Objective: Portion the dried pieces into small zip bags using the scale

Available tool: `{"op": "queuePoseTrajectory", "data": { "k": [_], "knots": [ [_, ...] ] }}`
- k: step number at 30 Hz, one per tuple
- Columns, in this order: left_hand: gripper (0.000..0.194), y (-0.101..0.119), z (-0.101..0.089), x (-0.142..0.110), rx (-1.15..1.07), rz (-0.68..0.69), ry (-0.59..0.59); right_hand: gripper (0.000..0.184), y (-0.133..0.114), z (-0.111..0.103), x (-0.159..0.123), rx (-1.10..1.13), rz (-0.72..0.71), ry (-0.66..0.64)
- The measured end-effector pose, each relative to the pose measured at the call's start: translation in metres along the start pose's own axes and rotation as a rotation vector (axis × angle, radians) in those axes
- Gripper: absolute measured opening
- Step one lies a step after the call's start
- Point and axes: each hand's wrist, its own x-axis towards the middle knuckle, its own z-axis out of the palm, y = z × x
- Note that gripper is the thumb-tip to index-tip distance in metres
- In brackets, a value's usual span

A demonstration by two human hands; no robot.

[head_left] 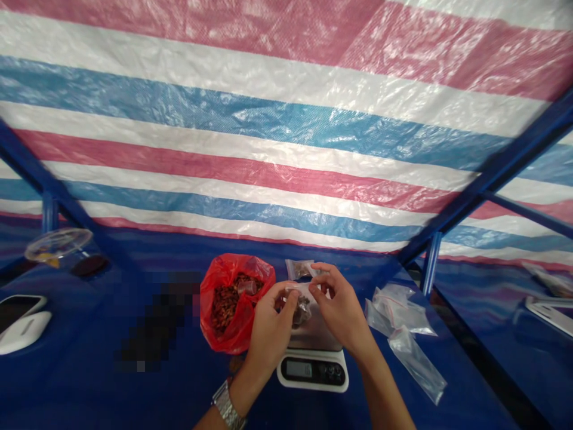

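Over the metal plate of a white digital scale [312, 371], I hold a small clear zip bag [301, 312] with brown pieces in it. My left hand [274, 319] pinches its top edge at the left between thumb and fingers. My right hand [338, 304] pinches the same edge at the right. Just left of my left hand lies an open red plastic bag [206, 316], filled with small reddish-brown dried pieces. A small clear cup [247, 288] rests on those pieces. Behind my hands lies another filled zip bag [299, 269]. The scale's display is too small to read.
Several empty clear zip bags [398, 307] lie to the right. At far left are a white device [24, 332], a phone [20, 309] and a clear round container [58, 245]. Blue metal bars [447, 218] flank the blue surface, with striped sheeting [268, 173] behind.
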Motion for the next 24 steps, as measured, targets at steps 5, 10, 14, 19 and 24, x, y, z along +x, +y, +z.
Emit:
{"op": "queuePoseTrajectory", "data": {
  "k": [5,10,14,19,24],
  "knots": [
    [0.026,0.001,0.0,-0.001,-0.034,-0.02,-0.016,0.029,-0.006,0.007,-0.001,-0.011,-0.023,0.053],
    [0.025,0.004,-0.004,0.001,-0.078,-0.017,0.008,0.052,-0.009,0.011,0.0,0.02,-0.027,-0.011],
    [0.028,0.003,-0.004,0.002,-0.069,-0.037,-0.002,0.045,-0.007,0.013,-0.001,0.036,-0.023,0.004],
    [0.028,0.001,-0.001,0.001,-0.08,-0.02,0.02,0.045,-0.01,0.01,-0.004,-0.029,-0.063,-0.022],
    [0.026,0.003,0.001,-0.001,-0.116,-0.029,0.003,0.043,-0.014,0.012,-0.004,-0.02,-0.018,-0.057]
  ]
}}
